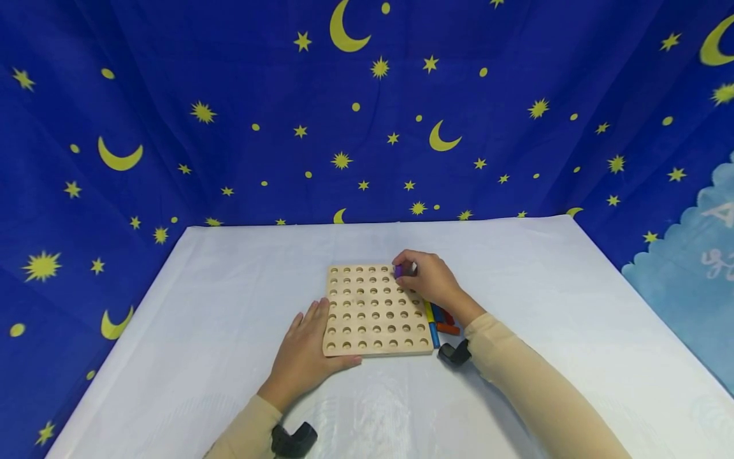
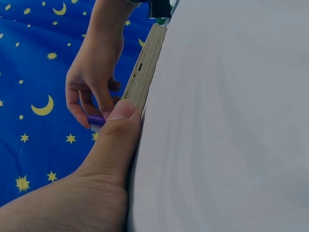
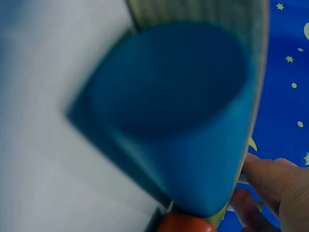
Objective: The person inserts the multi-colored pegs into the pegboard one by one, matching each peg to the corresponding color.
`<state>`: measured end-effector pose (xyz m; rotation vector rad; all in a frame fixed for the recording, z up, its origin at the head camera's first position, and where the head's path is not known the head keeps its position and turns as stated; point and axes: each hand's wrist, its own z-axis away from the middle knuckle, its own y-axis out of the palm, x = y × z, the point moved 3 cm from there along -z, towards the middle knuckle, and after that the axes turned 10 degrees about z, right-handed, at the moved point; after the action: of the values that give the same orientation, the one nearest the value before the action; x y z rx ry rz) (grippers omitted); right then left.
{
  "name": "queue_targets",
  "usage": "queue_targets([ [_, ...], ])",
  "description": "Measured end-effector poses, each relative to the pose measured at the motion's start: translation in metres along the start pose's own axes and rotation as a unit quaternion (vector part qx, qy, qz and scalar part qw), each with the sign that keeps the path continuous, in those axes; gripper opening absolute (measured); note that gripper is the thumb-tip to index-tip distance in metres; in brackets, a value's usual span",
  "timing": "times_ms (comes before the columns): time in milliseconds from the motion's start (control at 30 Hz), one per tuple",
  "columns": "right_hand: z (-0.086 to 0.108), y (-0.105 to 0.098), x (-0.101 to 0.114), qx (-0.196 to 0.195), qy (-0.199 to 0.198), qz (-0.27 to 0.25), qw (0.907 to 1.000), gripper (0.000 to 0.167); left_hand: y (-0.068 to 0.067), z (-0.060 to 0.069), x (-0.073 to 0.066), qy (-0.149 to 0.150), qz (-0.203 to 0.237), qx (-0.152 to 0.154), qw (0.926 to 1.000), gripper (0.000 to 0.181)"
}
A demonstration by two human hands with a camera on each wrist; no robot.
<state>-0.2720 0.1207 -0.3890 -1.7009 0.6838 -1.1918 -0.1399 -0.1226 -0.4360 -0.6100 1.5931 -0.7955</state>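
Note:
A square wooden board (image 1: 367,310) with rows of round holes lies flat on the table. My left hand (image 1: 305,347) rests against its near left corner, fingers straight along the left side and thumb (image 2: 124,113) on the front edge. Over the far right corner, my right hand (image 1: 432,277) pinches a small purple peg (image 1: 398,271) between thumb and fingers. In the left wrist view the purple peg (image 2: 96,120) shows at the fingertips. Whether the peg touches a hole is hidden.
Beside the board's right side lie loose pegs: a yellow peg (image 1: 429,312), a blue peg (image 1: 434,335) and an orange-red peg (image 1: 448,329), with others partly under the right forearm. A blue peg (image 3: 193,159) looms large and blurred in the right wrist view. A starry blue cloth (image 1: 378,127) hangs behind.

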Motion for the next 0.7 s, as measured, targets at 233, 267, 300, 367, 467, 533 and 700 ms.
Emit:
queue_targets([
  [233,0.005,-0.006,-0.002,0.007,0.001,-0.02,0.9998,0.029,0.002,0.0,0.0,-0.001,0.002,0.003,1.0,0.134],
  [267,0.007,-0.009,-0.003,0.0,0.0,-0.032,0.9995,0.032,0.002,0.0,0.0,-0.001,0.002,0.003,1.0,0.134],
  [300,0.009,-0.012,-0.004,-0.01,-0.002,-0.044,0.999,0.035,0.002,0.0,0.0,-0.001,0.002,0.004,1.0,0.134],
  [367,0.012,-0.022,-0.007,-0.034,-0.003,-0.066,0.9972,0.035,0.002,0.0,0.0,-0.001,0.002,0.003,1.0,0.134],
  [467,0.018,-0.04,-0.016,-0.051,0.012,-0.091,0.9945,0.032,0.001,0.0,0.0,0.001,0.002,0.002,1.0,0.134],
  [533,0.021,-0.049,-0.024,-0.04,0.03,-0.085,0.9951,0.031,0.001,0.0,0.0,0.001,0.002,0.001,1.0,0.134],
  [700,0.031,-0.057,-0.047,0.072,0.059,-0.027,0.9953,0.04,0.001,0.0,0.0,0.001,-0.002,0.002,1.0,0.134],
])
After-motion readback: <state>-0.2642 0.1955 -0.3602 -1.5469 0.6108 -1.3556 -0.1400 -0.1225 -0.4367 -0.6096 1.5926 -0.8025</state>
